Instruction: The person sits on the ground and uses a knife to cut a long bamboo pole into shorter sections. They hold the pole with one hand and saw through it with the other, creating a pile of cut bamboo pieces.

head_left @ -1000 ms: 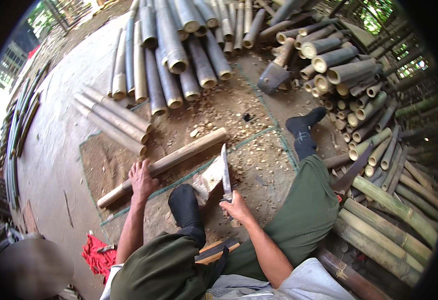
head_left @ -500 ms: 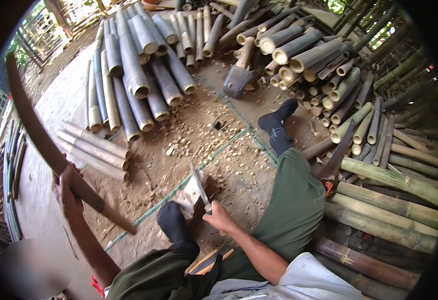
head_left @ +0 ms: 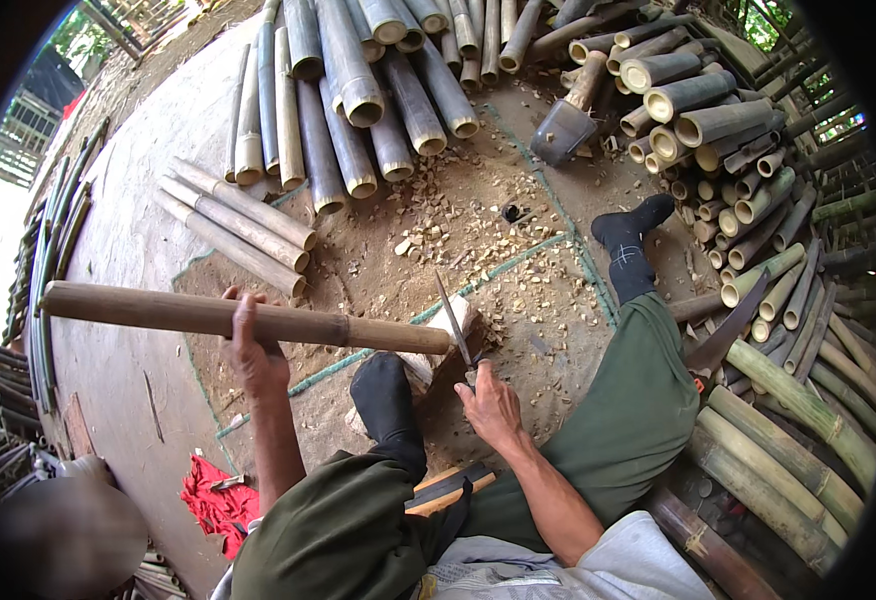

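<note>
Bamboo working on a concrete floor (head_left: 108, 330), seen from above. The left hand (head_left: 258, 362) was closed around a brown bamboo pole (head_left: 303, 326), the fingers wrapped over it left of its middle. The pole lay nearly level across the view, its left end toward the floor's left edge and its right end at a pale wood block (head_left: 468, 322); whether that end rested on the block or hung just above it could not be told with certainty. The right hand (head_left: 496, 405) was closed on the handle of a knife (head_left: 452, 315), whose narrow blade pointed away from the person, in front of the block and just beside the pole's right end.

The left foot (head_left: 383, 395), in a dark sock, stood just left of the block; the right foot (head_left: 633, 235) was set well apart, toward the floor's right edge. Wood chips (head_left: 428, 230) were scattered beyond the block, around green lines (head_left: 528, 262) on the floor. Three slender bamboo lengths (head_left: 238, 240) lay side by side beyond the left hand. Dark bamboo lengths (head_left: 343, 85) were massed toward the floor's far edge, and a stack of cut bamboo (head_left: 703, 125) filled its far right corner. A red cloth (head_left: 218, 500) lay near the left knee, and a broad dark blade (head_left: 733, 330) beside the right leg.
</note>
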